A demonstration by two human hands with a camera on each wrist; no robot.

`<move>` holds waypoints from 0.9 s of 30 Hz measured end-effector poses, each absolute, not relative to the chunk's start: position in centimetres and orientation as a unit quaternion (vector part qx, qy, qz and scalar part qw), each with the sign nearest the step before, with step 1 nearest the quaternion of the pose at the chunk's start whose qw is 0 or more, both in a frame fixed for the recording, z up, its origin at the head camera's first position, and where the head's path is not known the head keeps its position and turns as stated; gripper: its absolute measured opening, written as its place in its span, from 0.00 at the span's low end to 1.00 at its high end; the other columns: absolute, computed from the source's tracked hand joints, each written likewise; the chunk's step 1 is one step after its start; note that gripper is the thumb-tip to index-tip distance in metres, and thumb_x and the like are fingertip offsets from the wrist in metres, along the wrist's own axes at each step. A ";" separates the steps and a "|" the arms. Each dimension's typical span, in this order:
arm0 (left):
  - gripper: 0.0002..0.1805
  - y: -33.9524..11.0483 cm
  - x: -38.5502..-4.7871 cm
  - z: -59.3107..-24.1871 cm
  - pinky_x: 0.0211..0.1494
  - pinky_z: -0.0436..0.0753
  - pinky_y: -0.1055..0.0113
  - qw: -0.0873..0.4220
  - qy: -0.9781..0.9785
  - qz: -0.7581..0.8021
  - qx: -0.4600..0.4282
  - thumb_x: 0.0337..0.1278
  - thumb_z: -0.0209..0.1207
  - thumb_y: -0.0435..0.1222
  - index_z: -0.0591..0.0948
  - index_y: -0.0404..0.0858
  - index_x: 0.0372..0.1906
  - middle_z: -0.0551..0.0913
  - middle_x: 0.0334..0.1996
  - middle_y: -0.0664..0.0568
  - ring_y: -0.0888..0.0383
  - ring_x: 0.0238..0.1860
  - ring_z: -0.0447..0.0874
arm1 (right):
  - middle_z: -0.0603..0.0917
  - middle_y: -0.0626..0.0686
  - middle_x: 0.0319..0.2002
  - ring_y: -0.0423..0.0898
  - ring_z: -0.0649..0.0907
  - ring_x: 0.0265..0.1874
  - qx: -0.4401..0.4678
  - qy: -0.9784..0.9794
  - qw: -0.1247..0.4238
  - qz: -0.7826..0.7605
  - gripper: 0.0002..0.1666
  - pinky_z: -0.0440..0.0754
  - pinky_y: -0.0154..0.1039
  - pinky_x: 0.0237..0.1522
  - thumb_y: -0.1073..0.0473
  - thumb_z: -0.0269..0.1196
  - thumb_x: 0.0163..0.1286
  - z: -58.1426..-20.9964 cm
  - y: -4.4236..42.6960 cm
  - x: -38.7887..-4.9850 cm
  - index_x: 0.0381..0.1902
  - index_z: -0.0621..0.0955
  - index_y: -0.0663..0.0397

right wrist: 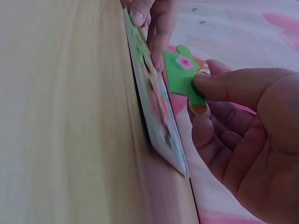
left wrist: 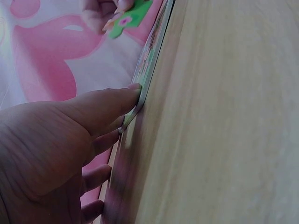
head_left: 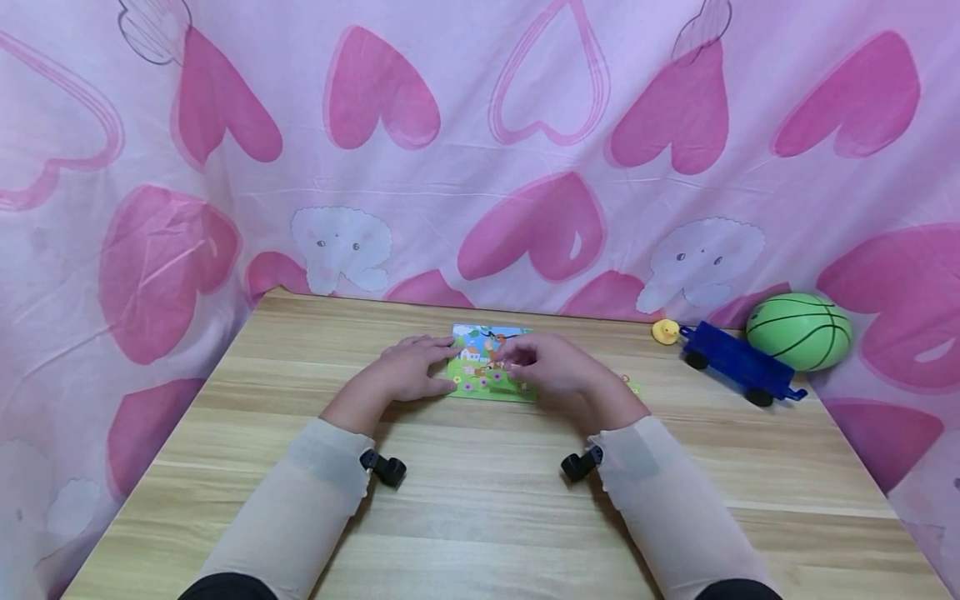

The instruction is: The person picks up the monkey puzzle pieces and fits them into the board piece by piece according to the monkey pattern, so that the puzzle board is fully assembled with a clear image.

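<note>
A colourful picture puzzle (head_left: pixel 471 387) lies flat on the table, with a house, flowers and blue sky on it. My left hand (head_left: pixel 411 367) rests at its left side, thumb at the near corner and fingers spread toward the far one. In the left wrist view the thumb (left wrist: pixel 110 105) touches the puzzle's edge. Between thumb and fingers my right hand (right wrist: pixel 252 121) pinches a green puzzle piece (right wrist: pixel 175 77) with a pink flower and an orange patch. The piece is held above the puzzle's right part, apart from it. In the head view the right hand (head_left: pixel 558 364) covers some of the puzzle.
Beyond the right wrist, a small green and yellow item (head_left: pixel 632 384) is partly hidden. At the table's back right are a yellow rubber duck (head_left: pixel 665 332), a blue toy trailer (head_left: pixel 738 357) and a green ball (head_left: pixel 801 332). A pink heart-patterned curtain (head_left: pixel 465 183) surrounds the wooden table (head_left: pixel 480 517).
</note>
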State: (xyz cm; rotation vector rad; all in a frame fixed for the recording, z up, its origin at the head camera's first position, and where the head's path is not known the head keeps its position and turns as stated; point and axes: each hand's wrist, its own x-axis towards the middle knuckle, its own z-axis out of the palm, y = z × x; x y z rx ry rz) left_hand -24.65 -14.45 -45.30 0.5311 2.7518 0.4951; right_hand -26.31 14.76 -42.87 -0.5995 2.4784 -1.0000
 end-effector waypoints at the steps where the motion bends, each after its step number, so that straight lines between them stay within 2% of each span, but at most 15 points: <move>1: 0.40 -14.5 -24.6 -45.3 0.87 0.54 0.31 0.147 0.956 0.171 0.185 0.70 0.65 0.59 0.67 0.59 0.83 0.59 0.87 0.62 0.40 0.89 0.49 | 0.87 0.44 0.48 0.46 0.82 0.49 -0.214 0.887 0.201 -0.357 0.14 0.83 0.43 0.56 0.55 0.68 0.78 -42.9 14.4 -26.4 0.56 0.89 0.31; 7: 0.40 -14.5 -24.6 -45.4 0.87 0.54 0.31 0.148 0.956 0.169 0.186 0.70 0.64 0.60 0.67 0.60 0.83 0.58 0.87 0.62 0.40 0.89 0.49 | 0.88 0.45 0.46 0.46 0.83 0.47 -0.238 0.885 0.193 -0.350 0.14 0.84 0.42 0.53 0.58 0.67 0.78 -43.0 12.9 -26.9 0.56 0.89 0.35; 14: 0.40 -14.5 -24.6 -45.4 0.86 0.55 0.30 0.149 0.956 0.167 0.187 0.70 0.64 0.60 0.67 0.60 0.83 0.58 0.87 0.62 0.40 0.89 0.48 | 0.86 0.47 0.44 0.47 0.81 0.45 -0.214 0.892 0.196 -0.347 0.13 0.84 0.40 0.49 0.60 0.67 0.78 -43.8 12.1 -26.5 0.51 0.90 0.33; 22: 0.40 -14.5 -24.6 -45.3 0.86 0.55 0.30 0.147 0.956 0.169 0.188 0.70 0.64 0.60 0.67 0.60 0.83 0.59 0.87 0.62 0.40 0.88 0.49 | 0.85 0.45 0.44 0.46 0.81 0.45 -0.234 0.904 0.176 -0.312 0.18 0.83 0.41 0.49 0.61 0.72 0.70 -44.8 11.8 -26.7 0.55 0.90 0.37; 27: 0.40 -14.4 -24.6 -45.2 0.86 0.55 0.30 0.149 0.956 0.166 0.189 0.70 0.64 0.60 0.67 0.60 0.83 0.58 0.87 0.62 0.40 0.88 0.49 | 0.85 0.49 0.50 0.44 0.80 0.42 -0.254 0.912 0.163 -0.280 0.22 0.83 0.39 0.48 0.61 0.75 0.67 -45.1 11.7 -26.8 0.58 0.90 0.40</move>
